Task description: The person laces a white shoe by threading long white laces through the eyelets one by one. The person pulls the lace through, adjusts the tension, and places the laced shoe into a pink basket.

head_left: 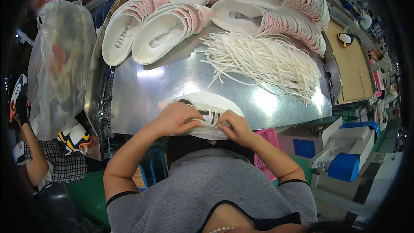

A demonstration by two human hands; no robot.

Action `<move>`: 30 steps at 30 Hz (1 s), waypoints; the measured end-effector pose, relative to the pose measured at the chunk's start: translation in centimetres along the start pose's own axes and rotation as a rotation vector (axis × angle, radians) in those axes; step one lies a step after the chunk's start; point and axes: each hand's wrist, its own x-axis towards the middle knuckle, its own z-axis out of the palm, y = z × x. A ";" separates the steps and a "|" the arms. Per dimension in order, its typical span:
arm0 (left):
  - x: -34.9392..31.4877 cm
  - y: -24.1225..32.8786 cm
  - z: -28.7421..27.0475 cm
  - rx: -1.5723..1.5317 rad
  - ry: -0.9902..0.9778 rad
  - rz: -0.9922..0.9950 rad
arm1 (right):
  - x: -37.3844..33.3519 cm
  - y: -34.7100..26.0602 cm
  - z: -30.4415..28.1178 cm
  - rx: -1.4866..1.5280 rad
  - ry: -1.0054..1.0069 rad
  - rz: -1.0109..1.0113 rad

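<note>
A white shoe upper [220, 100] lies at the near edge of the metal table, right against my body. White shoelace [210, 117] runs in short rows across its opening. My left hand [180, 118] is closed on the upper's left part, thumb and fingers pinched beside the lace rows. On the other side, my right hand [235, 127] is closed with its fingertips pinched at the lace by the opening's edge. Exactly what lies between the fingertips is partly hidden. Beyond the upper, a loose pile of white shoelaces [263, 62] is spread on the table.
Nested stacks of white and pink shoe uppers [157, 39] line the table's [142, 99] far side. A plastic-wrapped bundle [60, 64] and another person's arm [34, 146] are at the left. At the right are a brown board [351, 69], a pink basket [268, 140] and a blue-and-white machine [345, 164].
</note>
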 end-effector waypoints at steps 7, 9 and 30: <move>-0.1 0.6 0.0 -0.032 0.051 0.002 | 3.1 0.5 -0.2 0.215 0.373 0.424; -0.4 0.7 1.1 -0.219 0.265 -0.290 | 3.1 1.5 0.2 0.167 0.396 0.404; -9.1 3.9 6.7 0.435 1.084 -0.291 | 1.4 0.5 3.2 0.279 0.475 0.422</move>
